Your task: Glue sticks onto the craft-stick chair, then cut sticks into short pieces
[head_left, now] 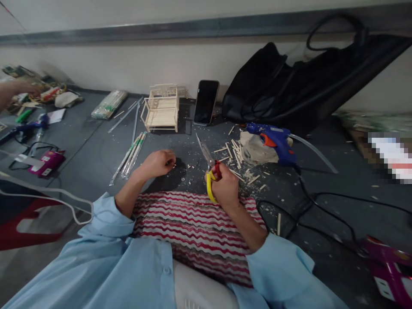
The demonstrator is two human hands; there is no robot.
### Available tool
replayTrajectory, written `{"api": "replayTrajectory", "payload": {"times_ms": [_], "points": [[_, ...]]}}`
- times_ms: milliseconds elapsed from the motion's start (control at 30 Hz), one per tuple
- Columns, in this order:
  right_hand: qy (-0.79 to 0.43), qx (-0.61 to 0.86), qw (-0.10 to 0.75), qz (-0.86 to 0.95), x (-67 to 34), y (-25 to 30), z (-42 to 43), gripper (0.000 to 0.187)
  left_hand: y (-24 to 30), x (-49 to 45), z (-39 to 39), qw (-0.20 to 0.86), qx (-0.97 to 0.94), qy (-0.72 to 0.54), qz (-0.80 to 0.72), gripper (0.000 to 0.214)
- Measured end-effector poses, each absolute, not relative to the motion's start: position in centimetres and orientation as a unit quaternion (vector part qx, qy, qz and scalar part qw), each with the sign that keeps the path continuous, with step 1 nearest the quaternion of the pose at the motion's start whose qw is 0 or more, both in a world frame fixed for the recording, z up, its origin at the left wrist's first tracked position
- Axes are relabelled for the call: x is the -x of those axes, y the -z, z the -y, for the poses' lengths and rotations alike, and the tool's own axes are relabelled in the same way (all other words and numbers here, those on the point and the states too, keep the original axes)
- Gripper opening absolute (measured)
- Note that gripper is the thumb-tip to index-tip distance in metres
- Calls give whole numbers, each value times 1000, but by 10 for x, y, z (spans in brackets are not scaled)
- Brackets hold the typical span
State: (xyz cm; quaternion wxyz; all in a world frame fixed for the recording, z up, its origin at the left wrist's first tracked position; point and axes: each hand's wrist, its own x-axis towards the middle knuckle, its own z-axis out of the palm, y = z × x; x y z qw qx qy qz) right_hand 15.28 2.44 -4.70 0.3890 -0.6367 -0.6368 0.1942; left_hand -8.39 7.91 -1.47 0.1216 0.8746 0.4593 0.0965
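Note:
My right hand (226, 186) grips a pair of scissors (211, 176) with one yellow and one red handle; the blades point away from me and look partly parted. My left hand (160, 163) hovers over the table with its fingers curled together; whatever they may hold is hidden. Short cut sticks (236, 152) and crumbs lie scattered right of the scissors. Beyond my hands stands a small model made of wooden sticks (162, 112). Several sticks in clear wrappers (132, 155) lie left of it, nearer to me.
A blue glue gun (273, 139) rests on a crumpled bag (252, 150). A phone (206, 103) leans upright near a black bag (273, 92). Cables (322, 229) run to a purple power strip (391, 270). A striped cloth (193, 219) lies before me. Another person's hand (19, 90) shows far left.

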Motion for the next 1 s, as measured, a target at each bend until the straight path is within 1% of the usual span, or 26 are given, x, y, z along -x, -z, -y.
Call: {"api": "replayTrajectory", "payload": {"times_ms": [67,167,267,400,500,567,600,700,767,833,900,1000], "points": [[-198,639,386,636,-152,46,-24,9,17,80,-79,77,-877,-105,-463,16],[-199,640,378,638,-152,44,-23,8,24,70,-80,37,-888,-161,-430,22],[-199,641,371,641,-152,43,-23,7,31,58,-80,41,-905,-181,-383,27],[-200,644,364,642,-152,42,-23,8,36,50,-79,62,-914,-155,-368,24],[-194,642,361,649,-152,42,-23,9,37,49,-80,87,-911,-163,-368,23],[-193,643,358,649,-153,42,-22,9,38,47,-80,135,-896,-197,-374,22],[-192,646,356,648,-153,41,-22,9,37,46,-79,175,-877,-228,-386,20],[-183,656,339,650,-154,40,-20,10,33,42,-73,354,-738,-369,-440,10],[-162,660,321,660,-154,39,-19,10,26,40,-67,483,-602,-456,-443,13],[-138,662,303,671,-154,37,-18,11,17,39,-62,567,-501,-510,-410,16],[-111,659,291,685,-154,37,-17,12,9,40,-58,624,-440,-528,-374,16],[-66,647,273,709,-154,37,-17,11,2,42,-55,665,-391,-540,-336,13]]}}
